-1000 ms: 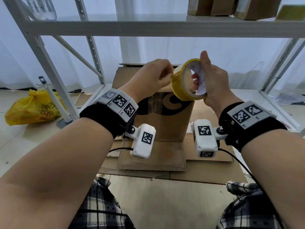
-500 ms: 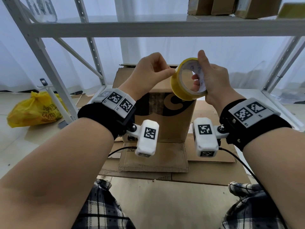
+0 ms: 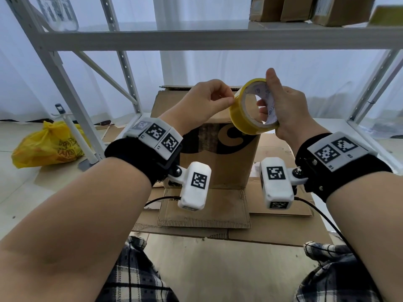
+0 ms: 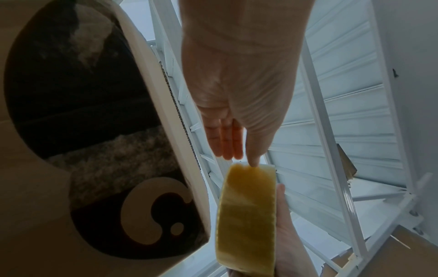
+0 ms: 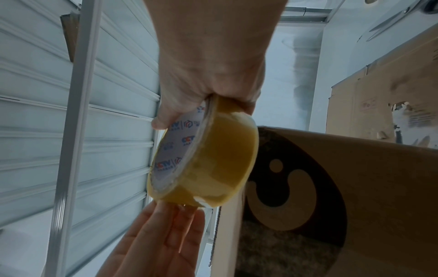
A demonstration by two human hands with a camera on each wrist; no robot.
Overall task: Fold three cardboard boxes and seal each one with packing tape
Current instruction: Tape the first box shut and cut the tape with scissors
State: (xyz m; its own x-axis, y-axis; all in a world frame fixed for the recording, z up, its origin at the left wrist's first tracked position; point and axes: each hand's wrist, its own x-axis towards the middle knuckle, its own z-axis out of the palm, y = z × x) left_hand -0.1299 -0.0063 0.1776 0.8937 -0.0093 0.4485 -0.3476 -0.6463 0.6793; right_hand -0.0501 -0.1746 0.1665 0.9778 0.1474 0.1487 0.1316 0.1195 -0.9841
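My right hand (image 3: pixel 287 105) grips a yellow packing tape roll (image 3: pixel 242 118), thumb on top of the rim and fingers through the core. My left hand (image 3: pixel 202 101) reaches in from the left, and its thumb tip touches the roll's outer face. In the left wrist view the thumb of my left hand (image 4: pixel 237 84) rests on the top edge of the tape roll (image 4: pixel 246 215), the other fingers fairly straight. Behind and below the hands stands a brown cardboard box (image 3: pixel 218 162) with a black print. The right wrist view shows my right hand (image 5: pixel 208 65) on the tape roll (image 5: pixel 220 159) beside the box (image 5: pixel 379 187).
Flat cardboard sheets (image 3: pixel 205 214) lie on the floor under the box. A white metal shelf frame (image 3: pixel 65 83) surrounds the spot, its beam (image 3: pixel 218 38) overhead with small boxes (image 3: pixel 305 7) on it. A yellow plastic bag (image 3: pixel 48 144) and a white stand (image 3: pixel 76 136) sit at the left.
The roll has tilted slightly in my right hand. My left hand's fingertip contact has shifted along the roll's outer face; both hands stay at the same height above the box.
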